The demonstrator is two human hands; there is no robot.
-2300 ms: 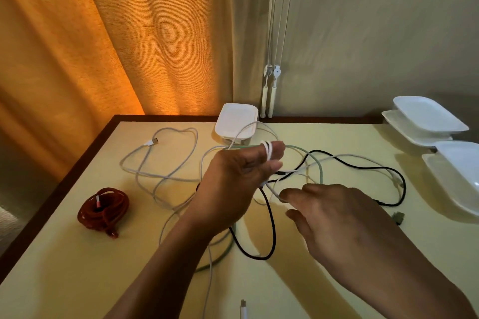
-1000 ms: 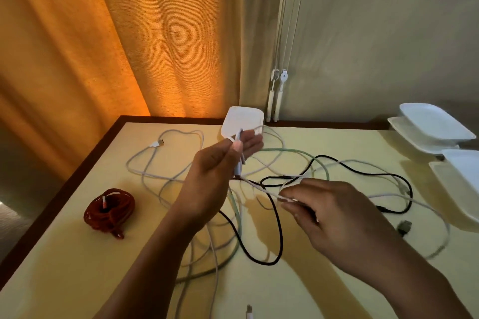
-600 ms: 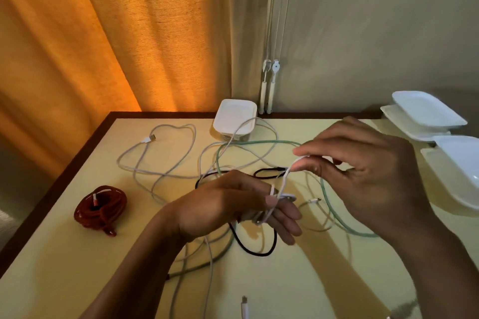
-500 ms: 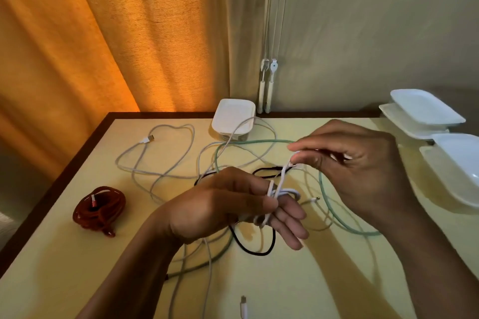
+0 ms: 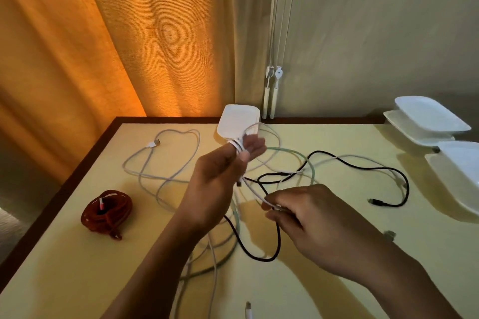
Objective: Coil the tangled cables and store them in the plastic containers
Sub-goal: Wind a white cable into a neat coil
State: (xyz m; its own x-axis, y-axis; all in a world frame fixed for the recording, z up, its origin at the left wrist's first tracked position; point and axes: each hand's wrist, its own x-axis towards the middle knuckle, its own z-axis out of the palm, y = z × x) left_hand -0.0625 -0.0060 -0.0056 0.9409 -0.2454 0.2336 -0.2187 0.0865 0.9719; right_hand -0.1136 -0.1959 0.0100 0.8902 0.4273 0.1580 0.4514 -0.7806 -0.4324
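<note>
My left hand [image 5: 220, 176] is raised over the table's middle, and loops of a thin white cable [image 5: 252, 190] are wound round its fingers. That cable runs down to my right hand [image 5: 311, 225], which pinches it lower and nearer to me. Under both hands lies a tangle: a black cable [image 5: 350, 165], a pale green cable [image 5: 293, 151] and another white cable [image 5: 145, 158] spread to the left. A red cable [image 5: 106, 212] sits coiled at the left. White plastic containers [image 5: 427, 119] stand at the right edge, and one more white container [image 5: 239, 118] at the back.
The yellow table [image 5: 64, 274] has a dark brown rim and ends at an orange curtain [image 5: 129, 33] and a grey wall. Blind cords [image 5: 272, 90] hang at the back. A loose white plug [image 5: 248, 311] lies at the near edge.
My left hand has risen and turned upright, with more cable wound on it. My right hand has dropped from above the tangle to a lower spot near me, still pinching the white cable.
</note>
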